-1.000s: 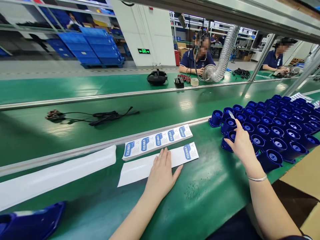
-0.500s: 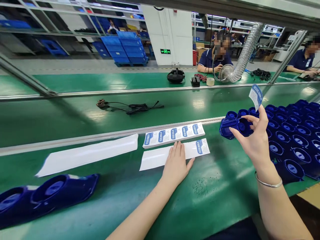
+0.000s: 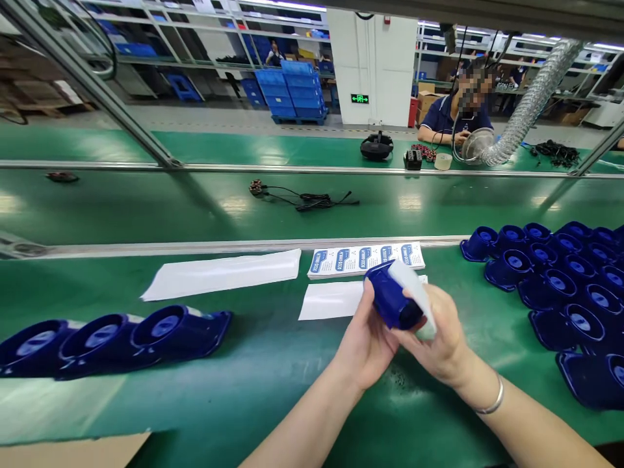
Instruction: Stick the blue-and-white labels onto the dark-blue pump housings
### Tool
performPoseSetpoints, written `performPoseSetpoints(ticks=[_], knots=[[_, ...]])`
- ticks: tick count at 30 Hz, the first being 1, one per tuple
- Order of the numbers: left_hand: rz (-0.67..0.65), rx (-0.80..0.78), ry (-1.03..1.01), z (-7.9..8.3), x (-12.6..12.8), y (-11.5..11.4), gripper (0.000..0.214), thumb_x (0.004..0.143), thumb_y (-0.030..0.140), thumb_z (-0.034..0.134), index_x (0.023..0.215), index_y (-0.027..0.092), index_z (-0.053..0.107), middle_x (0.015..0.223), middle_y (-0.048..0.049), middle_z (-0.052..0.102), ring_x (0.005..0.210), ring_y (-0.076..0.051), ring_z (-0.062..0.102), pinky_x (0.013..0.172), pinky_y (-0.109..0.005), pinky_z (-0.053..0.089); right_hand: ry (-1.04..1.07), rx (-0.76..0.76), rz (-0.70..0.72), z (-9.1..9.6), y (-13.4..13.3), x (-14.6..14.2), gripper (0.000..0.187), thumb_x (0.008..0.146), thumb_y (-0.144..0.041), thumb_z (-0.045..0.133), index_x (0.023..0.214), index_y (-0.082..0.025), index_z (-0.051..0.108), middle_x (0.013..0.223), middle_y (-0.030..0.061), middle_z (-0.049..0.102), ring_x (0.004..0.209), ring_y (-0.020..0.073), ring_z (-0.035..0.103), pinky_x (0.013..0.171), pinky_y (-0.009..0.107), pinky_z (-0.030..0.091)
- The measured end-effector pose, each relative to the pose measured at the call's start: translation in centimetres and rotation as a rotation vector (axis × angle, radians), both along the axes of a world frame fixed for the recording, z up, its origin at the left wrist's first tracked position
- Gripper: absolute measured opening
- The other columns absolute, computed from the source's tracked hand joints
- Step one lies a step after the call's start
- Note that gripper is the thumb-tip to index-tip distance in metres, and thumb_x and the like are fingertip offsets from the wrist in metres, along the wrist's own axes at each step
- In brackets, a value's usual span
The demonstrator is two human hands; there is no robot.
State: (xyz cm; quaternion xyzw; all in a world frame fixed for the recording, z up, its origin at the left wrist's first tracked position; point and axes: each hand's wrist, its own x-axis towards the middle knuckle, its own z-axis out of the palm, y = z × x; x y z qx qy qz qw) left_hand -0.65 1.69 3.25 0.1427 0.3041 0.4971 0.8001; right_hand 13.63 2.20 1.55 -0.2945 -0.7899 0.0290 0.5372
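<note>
My left hand (image 3: 361, 351) is closed around a dark blue plastic housing (image 3: 385, 296), tilted above the bench. Against its right side my right hand (image 3: 441, 344) grips a curved label (image 3: 414, 286), whose pale underside faces me. Some right fingertips also meet the housing's lower edge; whether the label touches the housing I cannot tell. Behind both hands lies a white label strip (image 3: 326, 301), partly covered by them. Just beyond it sits a stack of printed blue-and-white label sheets (image 3: 365, 260).
Blue housings stand in a row (image 3: 166, 331) at left and in a large group (image 3: 580, 318) at right. A blank white strip (image 3: 224, 276) lies left of the labels. Past the metal rail are black cables (image 3: 316, 200); a co-worker (image 3: 451, 117) sits at the far bench.
My left hand has left the label strip and now holds the housing. My right hand has brought housing and label leftward to the middle. The view has swung left.
</note>
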Motion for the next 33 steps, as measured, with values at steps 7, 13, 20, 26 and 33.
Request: performPoseSetpoints(ticks=[7, 13, 20, 26, 33], knots=[[0.134, -0.036, 0.056, -1.9, -3.4, 0.4, 0.036, 0.090, 0.040, 0.069, 0.116, 0.015, 0.069, 0.107, -0.0101, 0.076, 0.102, -0.027, 0.072, 0.091, -0.046, 0.061, 0.307, -0.364, 0.149, 0.5, -0.6, 1.4, 0.046, 0.086, -0.026, 0.078, 0.124, -0.033, 0.055, 0.136, 0.0119, 0.053, 0.125, 0.0332, 0.058, 0.097, 0.057, 0.055], [-0.033, 0.128, -0.074, -3.1, -4.3, 0.1, 0.058, 0.088, 0.060, 0.067, 0.126, 0.017, 0.067, 0.120, -0.0146, 0.073, 0.101, -0.027, 0.071, 0.083, -0.042, 0.063, 0.712, -0.775, 0.198, 1.2, 0.0, 2.8, 0.011, 0.090, -0.026, 0.076, 0.092, -0.026, 0.065, 0.091, 0.0031, 0.064, 0.084, 0.0182, 0.063, 0.072, 0.031, 0.056], [-0.030, 0.142, -0.003, -4.0, -4.1, -0.3, 0.059, 0.080, 0.054, 0.079, 0.125, 0.018, 0.067, 0.119, -0.0131, 0.072, 0.103, -0.028, 0.070, 0.089, -0.048, 0.062, 0.882, -1.070, 0.278, 0.6, 0.0, 2.3, 0.027, 0.082, -0.029, 0.085, 0.098, -0.026, 0.063, 0.090, 0.0006, 0.072, 0.079, 0.0171, 0.069, 0.074, 0.030, 0.059], [-0.041, 0.113, 0.049, -4.2, -4.0, -0.5, 0.053, 0.080, 0.051, 0.079, 0.118, 0.016, 0.070, 0.124, -0.0148, 0.072, 0.112, -0.034, 0.068, 0.088, -0.046, 0.063, 0.886, -1.211, 0.355, 0.9, -0.1, 2.3, 0.028, 0.079, -0.031, 0.087, 0.098, -0.023, 0.068, 0.090, 0.0016, 0.070, 0.082, 0.0178, 0.067, 0.075, 0.030, 0.058], [-0.049, 0.078, 0.045, -3.2, -3.6, -0.5, 0.045, 0.084, 0.043, 0.074, 0.121, 0.017, 0.068, 0.119, -0.0133, 0.073, 0.113, -0.035, 0.067, 0.085, -0.052, 0.062, 0.936, -1.292, 0.424, 1.3, 0.0, 2.4, 0.030, 0.079, -0.033, 0.087, 0.084, -0.023, 0.059, 0.084, -0.0008, 0.068, 0.072, 0.0144, 0.063, 0.066, 0.025, 0.054]])
